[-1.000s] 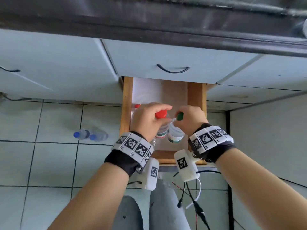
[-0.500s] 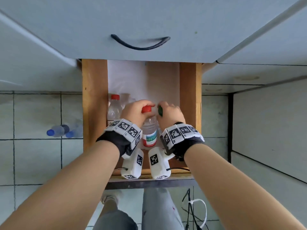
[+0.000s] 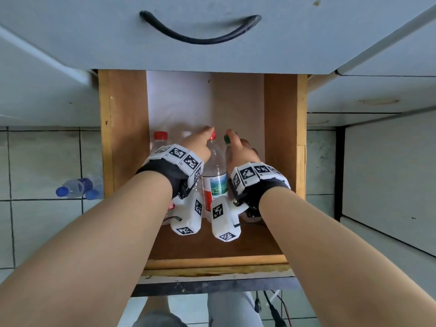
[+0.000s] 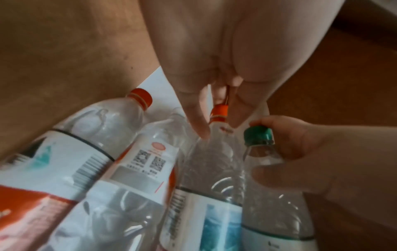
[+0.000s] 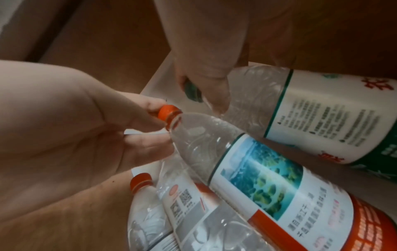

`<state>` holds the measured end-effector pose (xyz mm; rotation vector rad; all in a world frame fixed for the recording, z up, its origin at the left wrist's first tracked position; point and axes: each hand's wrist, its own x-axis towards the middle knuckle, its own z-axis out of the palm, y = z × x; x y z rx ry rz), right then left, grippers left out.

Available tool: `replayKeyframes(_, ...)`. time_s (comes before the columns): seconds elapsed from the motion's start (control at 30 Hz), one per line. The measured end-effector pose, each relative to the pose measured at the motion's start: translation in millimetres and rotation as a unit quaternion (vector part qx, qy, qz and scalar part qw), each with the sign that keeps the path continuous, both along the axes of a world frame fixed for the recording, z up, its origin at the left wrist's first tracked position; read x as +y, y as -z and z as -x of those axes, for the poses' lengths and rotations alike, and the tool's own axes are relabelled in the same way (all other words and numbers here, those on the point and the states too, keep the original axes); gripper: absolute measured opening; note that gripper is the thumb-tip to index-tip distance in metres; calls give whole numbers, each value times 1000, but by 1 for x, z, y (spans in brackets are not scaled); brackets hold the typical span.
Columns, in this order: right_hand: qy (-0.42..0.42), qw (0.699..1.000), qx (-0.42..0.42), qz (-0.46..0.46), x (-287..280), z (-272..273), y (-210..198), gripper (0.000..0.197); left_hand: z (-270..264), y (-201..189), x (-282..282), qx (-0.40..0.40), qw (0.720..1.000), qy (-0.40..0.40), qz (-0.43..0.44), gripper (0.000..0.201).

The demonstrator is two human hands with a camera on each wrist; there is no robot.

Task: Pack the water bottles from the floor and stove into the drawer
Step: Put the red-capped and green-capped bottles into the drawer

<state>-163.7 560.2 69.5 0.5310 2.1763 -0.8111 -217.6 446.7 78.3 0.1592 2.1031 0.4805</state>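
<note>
so both bottles have gone down into the drawer (image 3: 122, 147) now: left hand (image 3: 197, 147) fingers pinching the red-capped bottle (image 3: 215, 171), right hand (image 3: 240, 152) gripping the green-capped one (image 4: 277, 195); blue-capped ones (image 3: 77, 187) left on the floor

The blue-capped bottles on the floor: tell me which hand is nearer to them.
Left. The blue-capped bottles lie on the tiles outside the drawer's left wall. The left hand holds a red-capped bottle inside the drawer; the right hand, on the green-capped bottle, sits farther right.
</note>
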Motion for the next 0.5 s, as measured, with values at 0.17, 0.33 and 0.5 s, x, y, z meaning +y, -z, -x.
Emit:
replayKeyframes(0.17, -8, 1000, -29, -5, 11, 0, 15, 83, -24, 13, -5, -87, 995, 5, -43, 74)
replayKeyframes(0.33, 11, 993, -117, -4, 19, -17, 18, 89, -29, 12, -10, -124, 990, -31, -66, 75)
replayKeyframes(0.5, 25, 992, -125, -16, 0, -11, -1, 64, -31, -19, -16, -84, 989, -79, -92, 51)
